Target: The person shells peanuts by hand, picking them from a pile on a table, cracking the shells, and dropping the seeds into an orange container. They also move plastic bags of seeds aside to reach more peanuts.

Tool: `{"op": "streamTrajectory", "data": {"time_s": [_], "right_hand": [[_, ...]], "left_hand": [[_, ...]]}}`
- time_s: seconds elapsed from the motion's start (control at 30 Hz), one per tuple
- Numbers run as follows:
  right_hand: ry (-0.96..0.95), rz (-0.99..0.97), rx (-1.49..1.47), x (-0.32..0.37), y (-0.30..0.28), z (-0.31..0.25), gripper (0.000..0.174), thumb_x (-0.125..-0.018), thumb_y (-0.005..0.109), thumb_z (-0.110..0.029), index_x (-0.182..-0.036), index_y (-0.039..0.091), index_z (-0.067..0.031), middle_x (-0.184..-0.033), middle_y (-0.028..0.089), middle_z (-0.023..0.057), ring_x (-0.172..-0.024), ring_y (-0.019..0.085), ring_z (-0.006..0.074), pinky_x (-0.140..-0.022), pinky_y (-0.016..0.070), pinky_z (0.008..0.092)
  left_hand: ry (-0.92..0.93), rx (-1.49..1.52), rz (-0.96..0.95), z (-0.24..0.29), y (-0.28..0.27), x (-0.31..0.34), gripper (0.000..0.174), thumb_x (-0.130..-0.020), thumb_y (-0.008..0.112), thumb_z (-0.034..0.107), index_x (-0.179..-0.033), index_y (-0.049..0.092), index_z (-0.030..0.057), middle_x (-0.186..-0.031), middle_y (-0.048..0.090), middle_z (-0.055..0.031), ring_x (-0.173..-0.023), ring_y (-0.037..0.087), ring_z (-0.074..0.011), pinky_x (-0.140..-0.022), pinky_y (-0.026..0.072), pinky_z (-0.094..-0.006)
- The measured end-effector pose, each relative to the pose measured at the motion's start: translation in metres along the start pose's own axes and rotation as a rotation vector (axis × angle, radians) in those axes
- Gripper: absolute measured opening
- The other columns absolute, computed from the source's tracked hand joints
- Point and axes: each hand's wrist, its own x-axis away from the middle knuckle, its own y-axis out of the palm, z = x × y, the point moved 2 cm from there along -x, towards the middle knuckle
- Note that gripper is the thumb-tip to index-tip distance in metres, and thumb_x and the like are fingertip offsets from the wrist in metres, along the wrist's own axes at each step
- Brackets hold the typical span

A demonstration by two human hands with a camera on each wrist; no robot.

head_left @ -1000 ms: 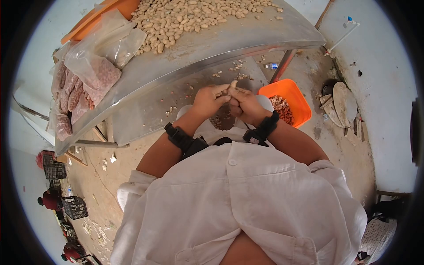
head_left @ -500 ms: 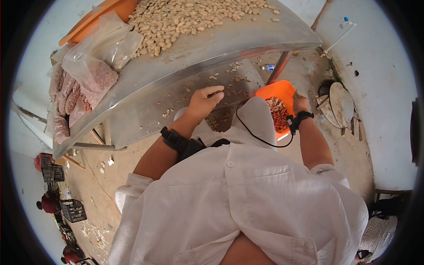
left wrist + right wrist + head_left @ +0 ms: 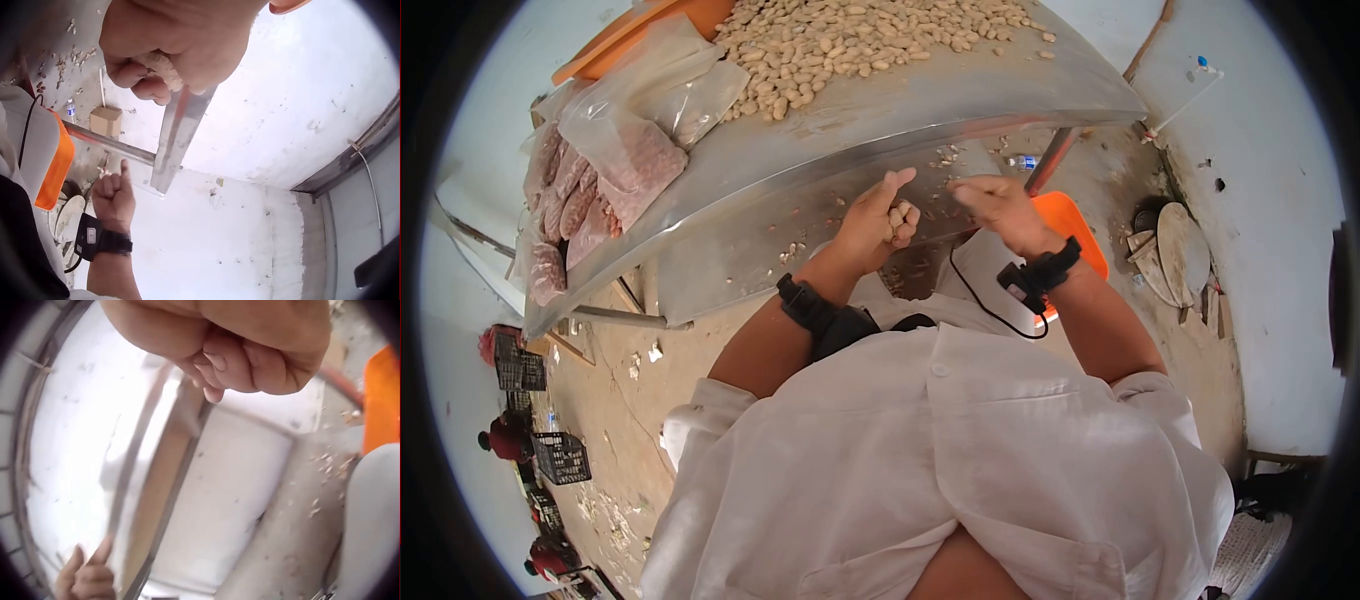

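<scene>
My left hand point(image 3: 872, 225) is raised in front of my knees, its fingers curled round several unshelled peanuts point(image 3: 897, 220). The same pale peanuts point(image 3: 164, 67) show between the fingers in the left wrist view. A short gap away, my right hand point(image 3: 1005, 212) points toward the left one and appears to hold nothing. Its index finger is straight and the others bend loosely, as the left wrist view shows. Beside my right knee, behind the right wrist, stands an orange bin point(image 3: 1090, 235); the arm hides most of its inside.
A metal table point(image 3: 990, 85) ahead carries a heap of unshelled peanuts point(image 3: 830, 50), plastic bags of pink kernels point(image 3: 635, 170) and an orange basin point(image 3: 615, 40). Shell bits litter the ground below. A bottle point(image 3: 1025, 162) lies near the table leg point(image 3: 1055, 160). Black crates point(image 3: 560, 457) stand far left.
Both hands were together on a peanut; the right then went to the orange bin and has now swung back near the left. The left fingers now curl round several peanuts.
</scene>
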Motion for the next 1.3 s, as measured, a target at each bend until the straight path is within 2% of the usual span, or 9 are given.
{"op": "streamTrajectory", "data": {"time_s": [0.13,0.27,0.37,0.47,0.57,0.8,0.93,1.13,1.3], "right_hand": [[-0.296,-0.201,0.094,-0.014,0.055,-0.019,0.023,-0.085,0.060,-0.013,-0.101,0.062,0.0037,-0.091,0.066,0.0094,-0.085,0.059,0.0151,-0.077,0.0457,0.0264],[-0.246,-0.254,-0.055,-0.029,0.068,-0.007,0.017,-0.086,0.058,-0.009,-0.096,0.063,0.0033,-0.082,0.064,0.0074,-0.079,0.059,0.0139,-0.075,0.0456,0.0259],[-0.171,-0.102,-0.245,-0.027,0.065,-0.014,0.015,-0.088,0.056,-0.012,-0.087,0.062,0.0017,-0.072,0.058,0.0029,-0.064,0.054,0.0095,-0.059,0.0433,0.0233],[-0.019,-0.116,-0.461,-0.030,0.052,-0.010,0.017,-0.090,0.055,-0.015,-0.082,0.061,-0.0012,-0.067,0.053,-0.0007,-0.052,0.044,0.0052,-0.046,0.0333,0.0206],[-0.075,-0.059,-0.424,-0.030,0.054,-0.011,0.015,-0.089,0.056,-0.014,-0.081,0.061,-0.0020,-0.064,0.050,-0.0013,-0.047,0.037,0.0032,-0.041,0.0257,0.0198],[-0.115,-0.012,-0.511,-0.027,0.062,-0.015,0.011,-0.086,0.060,-0.010,-0.090,0.062,0.0001,-0.067,0.051,-0.0028,-0.051,0.038,0.0027,-0.044,0.0265,0.0181],[-0.121,-0.064,-0.485,-0.026,0.059,-0.016,0.012,-0.086,0.060,-0.008,-0.094,0.061,0.0008,-0.068,0.051,-0.0031,-0.052,0.036,0.0017,-0.045,0.0256,0.0183],[-0.192,-0.082,-0.495,-0.027,0.058,-0.022,0.013,-0.088,0.058,-0.010,-0.095,0.061,0.0012,-0.069,0.052,-0.0024,-0.052,0.037,0.0013,-0.045,0.0253,0.0178],[-0.213,0.002,-0.571,-0.027,0.065,-0.037,0.013,-0.089,0.058,-0.011,-0.093,0.061,0.0016,-0.069,0.053,-0.0022,-0.052,0.038,0.0011,-0.044,0.0259,0.0176]], "left_hand": [[0.044,0.010,-0.006,0.004,-0.007,0.001,0.062,-0.094,0.040,0.050,-0.137,0.031,0.0076,-0.069,0.049,-0.0037,-0.051,0.042,-0.0101,-0.046,0.0327,-0.0228],[0.054,0.017,0.008,0.008,-0.010,0.004,0.059,-0.095,0.039,0.049,-0.136,0.034,0.0068,-0.072,0.049,-0.0025,-0.053,0.041,-0.0104,-0.047,0.0321,-0.0217],[0.090,-0.021,0.047,0.007,-0.010,0.004,0.050,-0.094,0.046,0.038,-0.131,0.043,0.0046,-0.074,0.050,-0.0010,-0.054,0.040,-0.0098,-0.048,0.0326,-0.0216],[0.237,-0.196,0.090,0.004,-0.016,-0.003,0.037,-0.090,0.058,0.024,-0.119,0.055,0.0016,-0.076,0.054,0.0001,-0.056,0.043,-0.0077,-0.050,0.0353,-0.0214],[0.363,-0.384,0.193,0.005,-0.009,0.000,0.027,-0.084,0.066,0.013,-0.106,0.063,-0.0016,-0.078,0.059,0.0000,-0.061,0.047,-0.0056,-0.053,0.0385,-0.0208],[0.440,-0.625,0.315,0.011,-0.010,-0.001,0.023,-0.083,0.066,0.013,-0.099,0.066,-0.0039,-0.080,0.062,-0.0004,-0.066,0.050,-0.0049,-0.058,0.0415,-0.0202],[0.454,-0.796,0.113,0.022,-0.006,0.003,0.018,-0.083,0.063,0.011,-0.095,0.066,-0.0021,-0.079,0.063,-0.0003,-0.068,0.052,-0.0059,-0.060,0.0432,-0.0218],[0.512,-0.955,0.153,0.040,0.014,0.016,0.016,-0.081,0.064,0.011,-0.088,0.066,-0.0030,-0.072,0.062,-0.0019,-0.068,0.052,-0.0061,-0.061,0.0441,-0.0227],[0.603,-0.840,0.213,0.039,0.014,0.009,0.014,-0.082,0.064,0.011,-0.084,0.066,-0.0026,-0.069,0.060,0.0015,-0.064,0.049,-0.0049,-0.056,0.0408,-0.0220]]}}
